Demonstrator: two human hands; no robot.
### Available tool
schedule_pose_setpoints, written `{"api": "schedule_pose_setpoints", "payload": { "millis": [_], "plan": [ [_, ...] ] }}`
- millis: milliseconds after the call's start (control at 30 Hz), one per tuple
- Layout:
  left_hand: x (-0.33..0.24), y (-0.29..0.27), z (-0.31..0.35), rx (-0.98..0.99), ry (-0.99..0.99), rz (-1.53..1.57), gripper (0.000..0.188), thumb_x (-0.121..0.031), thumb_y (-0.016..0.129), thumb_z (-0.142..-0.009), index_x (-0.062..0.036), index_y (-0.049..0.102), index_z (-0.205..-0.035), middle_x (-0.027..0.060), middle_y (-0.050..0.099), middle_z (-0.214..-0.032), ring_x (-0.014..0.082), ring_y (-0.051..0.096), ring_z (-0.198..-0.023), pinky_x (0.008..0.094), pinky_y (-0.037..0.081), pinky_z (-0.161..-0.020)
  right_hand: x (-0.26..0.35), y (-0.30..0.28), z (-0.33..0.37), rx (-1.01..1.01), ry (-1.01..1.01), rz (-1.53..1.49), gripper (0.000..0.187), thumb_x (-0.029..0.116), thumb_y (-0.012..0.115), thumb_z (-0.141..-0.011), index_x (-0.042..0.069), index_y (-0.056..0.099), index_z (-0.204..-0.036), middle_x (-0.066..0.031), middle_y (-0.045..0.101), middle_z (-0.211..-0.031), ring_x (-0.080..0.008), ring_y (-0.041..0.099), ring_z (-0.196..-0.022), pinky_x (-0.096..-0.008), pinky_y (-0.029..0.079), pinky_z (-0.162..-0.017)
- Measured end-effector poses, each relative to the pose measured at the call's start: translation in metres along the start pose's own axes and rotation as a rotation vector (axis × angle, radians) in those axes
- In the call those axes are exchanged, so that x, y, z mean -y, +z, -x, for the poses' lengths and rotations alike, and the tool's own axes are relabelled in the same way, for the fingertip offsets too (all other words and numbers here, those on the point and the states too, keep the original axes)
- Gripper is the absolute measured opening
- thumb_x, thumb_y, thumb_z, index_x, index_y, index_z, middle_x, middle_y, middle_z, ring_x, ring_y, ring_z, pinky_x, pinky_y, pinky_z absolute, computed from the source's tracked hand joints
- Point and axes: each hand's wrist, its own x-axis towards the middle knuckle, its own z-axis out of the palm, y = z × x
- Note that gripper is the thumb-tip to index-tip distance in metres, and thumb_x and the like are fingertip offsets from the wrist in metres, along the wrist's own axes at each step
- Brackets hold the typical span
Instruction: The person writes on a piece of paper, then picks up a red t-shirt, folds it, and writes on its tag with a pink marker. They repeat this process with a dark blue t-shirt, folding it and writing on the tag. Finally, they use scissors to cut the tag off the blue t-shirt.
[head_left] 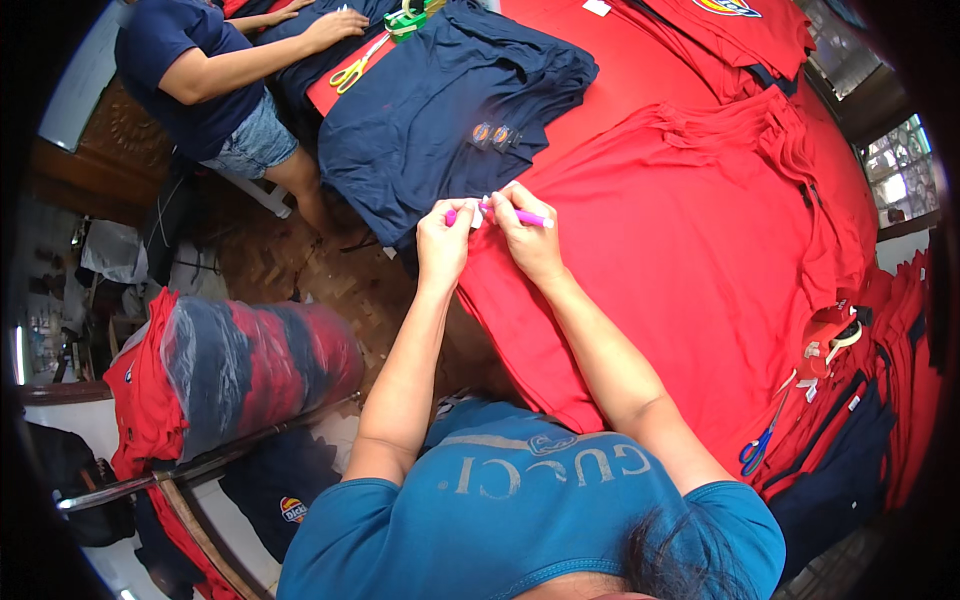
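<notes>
Both of my hands meet just over the near left edge of a stack of red shirts [650,260]. My right hand [532,248] has its fingers closed round a pink pen [533,218], its end sticking out to the right. Between the fingertips of my left hand [442,250] is a small white tag [477,217]. A pink piece [451,217], perhaps the pen's cap, also shows at that hand; whether it joins the pen is hidden by the fingers. Beyond my hands lies a pile of navy shirts [410,140], with small patch-like labels [493,135] on top.
Yellow scissors [348,76] and a green tape dispenser [404,23] lie past the navy pile, near a co-worker's hand [336,28]. Blue-handled scissors [757,453] hang low at right, near more folded shirts [850,440]. A plastic-wrapped bundle [265,345] stands at left above a metal rail [110,492].
</notes>
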Motion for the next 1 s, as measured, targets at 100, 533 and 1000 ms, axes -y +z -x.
{"api": "schedule_pose_setpoints", "payload": {
  "millis": [100,533,1000],
  "plan": [
    [-0.006,-0.003,0.0,0.018,-0.018,0.002,0.013,-0.008,0.061,-0.093,0.0022,0.069,-0.097,-0.005,0.06,-0.073,-0.0011,0.042,-0.058,0.017,0.032,-0.051,0.012,-0.005,0.002,-0.039,0.003,-0.028,0.013,0.011,0.061,-0.092,-0.001,0.063,-0.087,-0.0044,0.064,-0.074,-0.0109,0.061,-0.071,-0.0282,0.048,-0.063],
    [-0.076,-0.013,0.003,0.298,0.3,-0.501,0.025,-0.019,0.075,-0.081,-0.0039,0.07,-0.101,0.0086,0.061,-0.085,0.018,0.062,-0.076,0.03,0.048,-0.069,0.043,-0.043,0.048,-0.038,0.039,-0.377,0.038,0.03,0.055,-0.099,0.002,0.043,-0.122,-0.0107,0.052,-0.103,-0.0138,0.058,-0.07,-0.0271,0.051,-0.059],
    [-0.055,-0.002,0.006,0.415,-0.121,-0.246,0.017,-0.011,0.057,-0.095,0.002,0.068,-0.098,-0.003,0.063,-0.079,0.0022,0.051,-0.068,0.0192,0.041,-0.062,0.058,-0.038,0.031,0.016,0.042,0.004,0.019,0.012,0.052,-0.097,-0.001,0.066,-0.093,-0.004,0.063,-0.077,-0.0035,0.048,-0.061,-0.0208,0.038,-0.055]
  ]
}}
